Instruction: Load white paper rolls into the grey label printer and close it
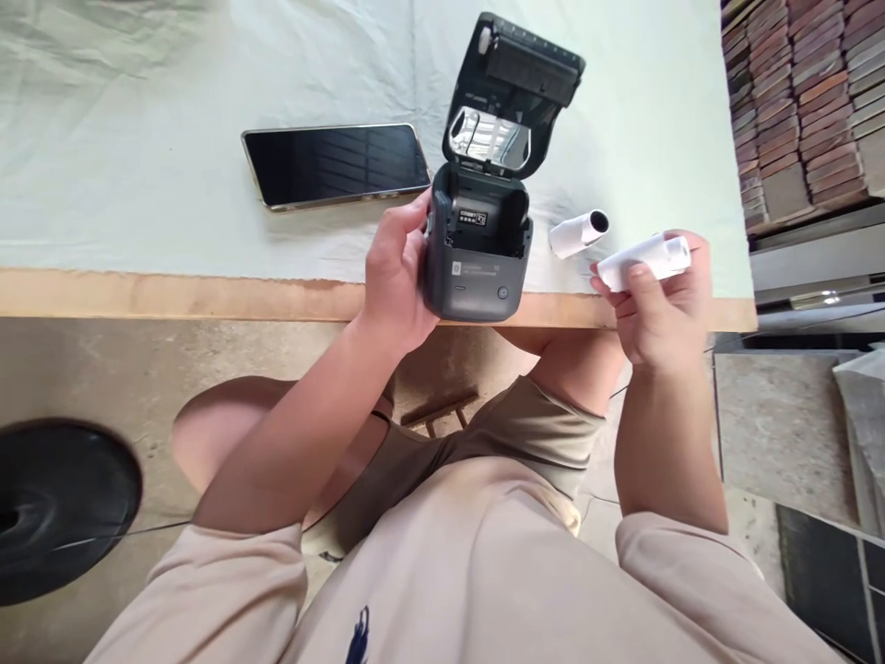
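Observation:
My left hand (397, 267) grips the left side of a small dark portable label printer (477, 277) at the table's front edge. The printer's lid (515, 92) is swung up, and its roll compartment shows a small printed label but no roll inside. In my right hand (664, 304) is a white paper roll (643, 262), pinched between thumb and fingers, to the right of the printer. A second white paper roll (577, 234) with a dark core lies on the cloth between the printer and my right hand.
A smartphone (336, 166) with a dark screen lies left of the printer on the pale cloth (172, 203). The table's wooden edge (172, 293) runs across in front of me. Stacked reddish tiles (802, 101) stand at the right. A round black object (65, 512) is on the floor at left.

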Action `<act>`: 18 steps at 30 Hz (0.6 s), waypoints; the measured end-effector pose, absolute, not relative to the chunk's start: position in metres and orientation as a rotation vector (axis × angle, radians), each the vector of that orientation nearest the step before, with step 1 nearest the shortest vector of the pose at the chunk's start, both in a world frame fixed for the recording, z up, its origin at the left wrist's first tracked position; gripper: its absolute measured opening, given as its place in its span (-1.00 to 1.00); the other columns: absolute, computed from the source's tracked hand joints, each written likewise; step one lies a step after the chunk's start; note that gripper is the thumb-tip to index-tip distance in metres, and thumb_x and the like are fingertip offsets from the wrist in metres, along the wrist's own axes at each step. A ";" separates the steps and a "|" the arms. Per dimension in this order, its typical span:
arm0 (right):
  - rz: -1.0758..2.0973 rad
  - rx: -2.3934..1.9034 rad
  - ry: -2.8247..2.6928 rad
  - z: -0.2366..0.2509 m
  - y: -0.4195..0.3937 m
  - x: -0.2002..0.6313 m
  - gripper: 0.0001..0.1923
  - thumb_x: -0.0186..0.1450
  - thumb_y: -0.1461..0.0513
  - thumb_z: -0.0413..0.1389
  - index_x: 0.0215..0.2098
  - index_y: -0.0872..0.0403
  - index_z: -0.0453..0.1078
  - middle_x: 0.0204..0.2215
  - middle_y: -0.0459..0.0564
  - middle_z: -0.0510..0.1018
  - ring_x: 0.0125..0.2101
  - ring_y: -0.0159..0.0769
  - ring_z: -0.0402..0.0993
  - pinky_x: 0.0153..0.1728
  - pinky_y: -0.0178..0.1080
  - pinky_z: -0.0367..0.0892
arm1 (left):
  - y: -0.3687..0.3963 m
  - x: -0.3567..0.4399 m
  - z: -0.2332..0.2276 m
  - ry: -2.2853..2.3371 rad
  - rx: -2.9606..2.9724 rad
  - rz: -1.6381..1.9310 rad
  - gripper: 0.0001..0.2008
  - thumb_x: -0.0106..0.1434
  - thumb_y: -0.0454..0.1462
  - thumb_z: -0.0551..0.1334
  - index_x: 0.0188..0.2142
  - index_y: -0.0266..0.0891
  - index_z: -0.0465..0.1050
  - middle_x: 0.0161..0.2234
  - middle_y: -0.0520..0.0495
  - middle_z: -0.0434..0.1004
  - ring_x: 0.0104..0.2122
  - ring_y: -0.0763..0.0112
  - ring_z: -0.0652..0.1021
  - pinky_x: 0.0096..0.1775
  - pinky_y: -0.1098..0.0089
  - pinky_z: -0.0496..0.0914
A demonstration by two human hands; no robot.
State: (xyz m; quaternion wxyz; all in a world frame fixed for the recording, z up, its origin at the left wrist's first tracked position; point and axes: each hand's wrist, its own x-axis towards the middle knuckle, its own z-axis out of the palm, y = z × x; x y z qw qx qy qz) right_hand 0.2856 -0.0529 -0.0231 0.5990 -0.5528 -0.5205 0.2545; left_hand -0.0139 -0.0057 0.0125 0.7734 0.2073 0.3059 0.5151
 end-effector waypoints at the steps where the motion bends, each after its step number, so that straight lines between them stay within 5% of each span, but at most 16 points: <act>1: 0.544 -1.293 -1.231 -0.025 -0.052 0.289 -0.54 0.26 -0.05 0.58 0.02 -0.27 0.55 -0.16 -0.17 0.60 -0.29 -0.23 0.64 -0.17 -0.05 0.71 | -0.005 -0.014 0.011 0.665 0.463 1.120 -0.53 0.45 0.16 0.26 0.15 -0.02 0.54 -0.10 -0.13 0.77 0.27 -0.18 0.74 0.13 0.02 0.72; 6: 0.237 -1.425 -1.329 -0.035 -0.038 0.306 -0.46 0.25 -0.11 0.56 0.10 -0.27 0.54 -0.03 -0.04 0.62 -0.10 -0.04 0.60 0.16 0.16 0.64 | -0.004 -0.017 0.010 0.664 0.489 1.121 -0.68 0.45 0.11 0.27 -0.09 -0.04 0.50 -0.13 -0.13 0.77 0.27 -0.17 0.74 0.17 0.00 0.72; 11: 0.173 -1.602 -1.374 -0.039 -0.031 0.313 -0.49 0.25 0.01 0.49 0.12 -0.19 0.55 -0.13 -0.02 0.68 -0.07 0.02 0.62 0.36 0.35 0.51 | -0.004 -0.017 0.011 0.636 0.488 1.124 -0.72 0.45 0.06 0.26 -0.09 -0.05 0.50 -0.11 -0.11 0.79 0.29 -0.14 0.74 0.16 0.03 0.74; 14: 0.130 -1.619 -1.365 -0.032 -0.037 0.307 -0.39 0.21 0.07 0.48 0.21 -0.17 0.56 0.15 0.12 0.68 0.21 0.17 0.60 0.49 0.39 0.37 | -0.004 -0.016 0.010 0.607 0.474 1.116 -0.74 0.51 0.01 0.18 -0.09 -0.08 0.48 -0.09 -0.08 0.80 0.29 -0.09 0.76 0.14 0.04 0.76; 18: -0.064 -1.535 -1.371 -0.013 -0.058 0.286 -0.46 0.30 0.05 0.38 0.25 -0.34 0.58 0.25 0.05 0.60 0.26 0.24 0.57 0.38 0.36 0.44 | -0.004 -0.015 0.009 0.609 0.478 1.083 -0.61 0.56 0.15 0.18 0.00 -0.06 0.50 -0.05 -0.06 0.79 0.31 -0.14 0.75 0.12 0.02 0.76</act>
